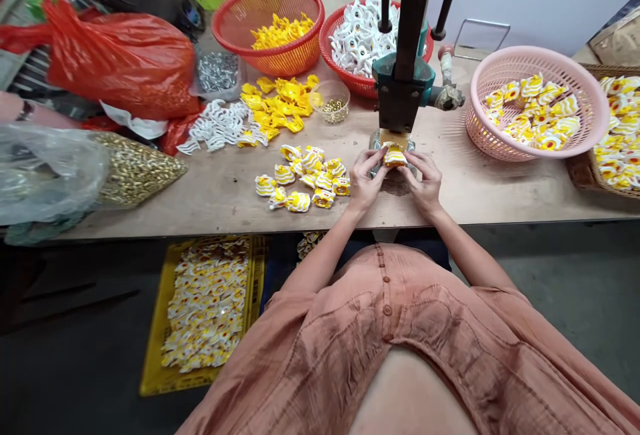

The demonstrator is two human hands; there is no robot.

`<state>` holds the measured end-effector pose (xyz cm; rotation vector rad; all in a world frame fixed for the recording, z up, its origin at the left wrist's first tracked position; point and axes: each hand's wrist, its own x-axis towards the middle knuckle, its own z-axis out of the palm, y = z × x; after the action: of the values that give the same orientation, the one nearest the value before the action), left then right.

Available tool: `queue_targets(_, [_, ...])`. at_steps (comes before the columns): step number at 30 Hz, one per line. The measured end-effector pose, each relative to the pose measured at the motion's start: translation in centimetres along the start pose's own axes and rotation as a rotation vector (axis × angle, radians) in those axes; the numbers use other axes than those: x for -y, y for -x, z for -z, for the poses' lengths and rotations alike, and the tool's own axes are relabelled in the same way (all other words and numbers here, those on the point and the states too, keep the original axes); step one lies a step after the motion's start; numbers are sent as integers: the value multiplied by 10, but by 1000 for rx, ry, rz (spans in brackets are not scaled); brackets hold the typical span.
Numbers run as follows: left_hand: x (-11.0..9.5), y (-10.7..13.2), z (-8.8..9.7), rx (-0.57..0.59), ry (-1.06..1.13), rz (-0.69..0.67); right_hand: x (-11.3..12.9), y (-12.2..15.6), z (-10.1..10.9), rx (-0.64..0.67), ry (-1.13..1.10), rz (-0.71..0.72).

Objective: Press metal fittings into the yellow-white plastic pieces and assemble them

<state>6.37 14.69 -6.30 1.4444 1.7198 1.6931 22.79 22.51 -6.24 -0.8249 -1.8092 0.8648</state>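
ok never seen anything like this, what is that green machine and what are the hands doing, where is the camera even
The camera sits on the person's head, looking down at their own arms and lap. The green machine looks like a hand press standing on the wooden table. Under it, the left hand and right hand together hold one small yellow-and-white piece. A loose pile of similar pieces lies just left of the hands. A pink basket on the right holds more of them; two red baskets behind hold yellow parts and white parts.

Glossy plastic toy piece (395, 155) on matt wooden table (220, 195).
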Motion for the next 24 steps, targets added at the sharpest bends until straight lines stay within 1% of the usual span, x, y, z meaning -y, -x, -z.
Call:
queue_targets(3, [16, -17, -6, -53, -94, -29, -15, -8, -18, -83, 65, 24])
queue_targets(5, [24, -26, -11, -74, -109, -4, -23, -15, -23, -78, 130, 47])
queue_targets(7, [27, -33, -13, -58, -134, 21, -28, -22, -22, -45, 212, 63])
queue_targets(10, [25, -38, -9, 5, -194, 5, -29, -30, -12, 15, 275, 80])
queue_targets(14, [22, -38, 1, 59, -207, -37, -22, -33, -2, 71, 272, 126])
queue_targets(19, [24, -42, 6, 77, -189, -62, -18, -36, -5, 90, 293, 75])
queue_targets(24, [19, -45, 9, 180, -197, -94, -22, -34, -7, 126, 249, 66])
